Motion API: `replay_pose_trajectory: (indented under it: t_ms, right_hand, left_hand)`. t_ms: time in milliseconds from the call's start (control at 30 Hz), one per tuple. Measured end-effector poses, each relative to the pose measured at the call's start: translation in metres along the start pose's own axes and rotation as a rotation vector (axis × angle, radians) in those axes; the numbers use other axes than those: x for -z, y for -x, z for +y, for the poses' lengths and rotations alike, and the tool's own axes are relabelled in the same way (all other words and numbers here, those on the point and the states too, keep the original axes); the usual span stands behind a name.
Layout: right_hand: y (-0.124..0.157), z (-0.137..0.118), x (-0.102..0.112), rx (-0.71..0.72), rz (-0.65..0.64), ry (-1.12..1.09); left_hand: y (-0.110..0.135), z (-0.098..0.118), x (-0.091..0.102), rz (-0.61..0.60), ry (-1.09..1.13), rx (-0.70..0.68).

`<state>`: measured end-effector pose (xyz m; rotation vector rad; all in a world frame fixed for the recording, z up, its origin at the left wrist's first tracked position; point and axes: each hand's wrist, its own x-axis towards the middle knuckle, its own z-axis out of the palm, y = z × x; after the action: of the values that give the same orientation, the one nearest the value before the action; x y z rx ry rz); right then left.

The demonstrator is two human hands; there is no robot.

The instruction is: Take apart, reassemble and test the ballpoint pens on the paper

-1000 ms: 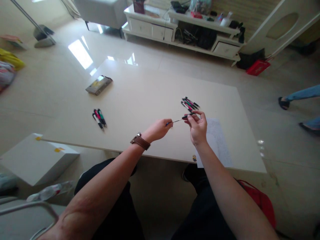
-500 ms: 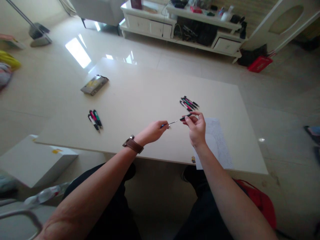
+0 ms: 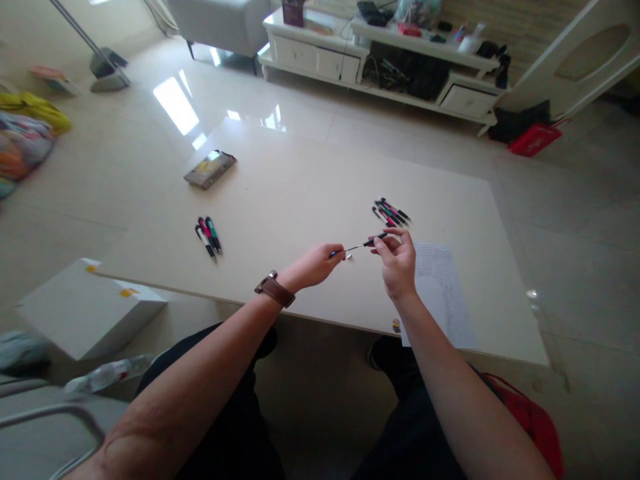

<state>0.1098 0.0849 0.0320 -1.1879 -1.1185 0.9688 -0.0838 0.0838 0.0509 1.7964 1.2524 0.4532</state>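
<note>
My left hand, with a brown-strapped watch on its wrist, pinches a thin pen refill with a blue end. My right hand grips a black pen barrel between thumb and fingers. The refill's narrow tip meets the near end of the barrel; whether it is inside cannot be made out. Just beside the left fingertips is a small silvery piece. Beyond the right hand several pens lie in a bunch. Farther left, 3 pens in white, pink and green lie side by side.
The white table also bears a grey and yellow box at the far left and written paper under my right forearm. A white box stands left of the table. A white cabinet is across the floor.
The gap between refill and barrel has closed, and the two now meet. The small silvery piece shows more plainly. The whole view has shifted a little.
</note>
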Motion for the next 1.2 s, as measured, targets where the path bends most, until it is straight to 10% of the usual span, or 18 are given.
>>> replay_pose_trajectory:
  t_ms: [700,1200]
  right_hand:
    - [-0.006,0.003,0.002,-0.194,-0.428,0.099]
    - [-0.008,0.007,0.007,-0.070,-0.469,0.285]
  left_hand:
    - [-0.001,-0.005,-0.008,0.078,-0.321,-0.066]
    - [0.002,-0.005,-0.008,0.074,-0.421,-0.095]
